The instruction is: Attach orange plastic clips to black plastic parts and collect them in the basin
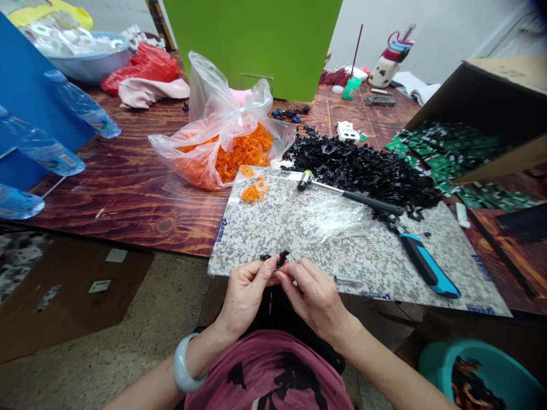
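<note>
My left hand pinches a small black plastic part just above the near edge of the speckled board. Against the same part, the fingertips of my right hand are closed; whether they also hold something tiny is hidden. On the board ahead lie a few orange plastic clips, a heap of thin clear strips and a small hammer with a black handle. Behind them spreads a large pile of black plastic parts. Blue-handled pliers rest at the right.
A clear bag of orange parts stands behind the board. Green circuit boards spill from a cardboard box at right. Water bottles are at left, and a teal bucket stands below right. A green panel rises behind.
</note>
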{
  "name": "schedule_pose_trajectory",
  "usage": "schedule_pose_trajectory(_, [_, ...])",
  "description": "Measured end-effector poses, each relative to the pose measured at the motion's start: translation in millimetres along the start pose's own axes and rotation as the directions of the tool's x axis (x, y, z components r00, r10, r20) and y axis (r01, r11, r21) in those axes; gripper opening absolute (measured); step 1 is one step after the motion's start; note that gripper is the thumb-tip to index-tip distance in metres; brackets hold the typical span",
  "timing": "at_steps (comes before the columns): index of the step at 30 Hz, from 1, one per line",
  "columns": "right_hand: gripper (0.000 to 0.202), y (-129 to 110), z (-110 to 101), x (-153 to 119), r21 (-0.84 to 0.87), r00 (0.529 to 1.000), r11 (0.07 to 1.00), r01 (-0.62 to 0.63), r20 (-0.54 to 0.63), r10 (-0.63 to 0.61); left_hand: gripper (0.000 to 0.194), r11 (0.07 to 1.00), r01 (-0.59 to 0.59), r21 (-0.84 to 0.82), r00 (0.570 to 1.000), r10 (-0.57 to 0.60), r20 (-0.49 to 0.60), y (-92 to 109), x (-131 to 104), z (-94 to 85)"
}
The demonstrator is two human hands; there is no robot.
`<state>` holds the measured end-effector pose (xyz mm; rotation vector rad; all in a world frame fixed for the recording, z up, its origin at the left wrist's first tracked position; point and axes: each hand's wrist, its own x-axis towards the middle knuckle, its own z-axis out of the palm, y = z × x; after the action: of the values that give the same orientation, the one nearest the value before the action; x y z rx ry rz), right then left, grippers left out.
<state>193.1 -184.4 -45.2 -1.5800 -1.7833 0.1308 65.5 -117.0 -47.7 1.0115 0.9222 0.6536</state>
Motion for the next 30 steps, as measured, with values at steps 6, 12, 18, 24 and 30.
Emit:
schedule_pose_trajectory(6, [0.018,-0.2,-0.1,1.4,-0.008,1.0,1.0,0.006,-0.005,-0.006,0.025,1.0,0.001,0.028,1.0,-0.001,0.001,0.2,-0.2,0.2])
schedule_pose_trajectory(12, [0.016,-1.7,-1.0,1.2,0.032,1.0,0.999,-0.012,-0.017,0.013,0.024,0.994,-0.04,0.105,0.999,0.04,-0.002,1.5,-0.8,0.4])
schedule_pose_trajectory(18, [0.009,-3.7,-6.4,4.5,0.168,0.982,0.968,-0.187,0.009,0.188,0.024,0.961,-0.131,0.244,0.99,0.139,-0.019,6.1,0.8,-0.2])
schedule_pose_trajectory(24, [0.011,0.0,-8.7,10.6,0.179,0.946,0.93,-0.32,0.105,0.306,0.026,0.924,-0.199,0.327,0.98,0.194,0.049,0.4,0.9,-6.2])
schedule_pose_trajectory(30, [0.01,5.6,-7.7,9.7,0.147,0.941,0.935,-0.322,0.163,0.298,0.027,0.832,-0.279,0.48,0.959,0.264,0.101,0.0,-2.4,-9.1])
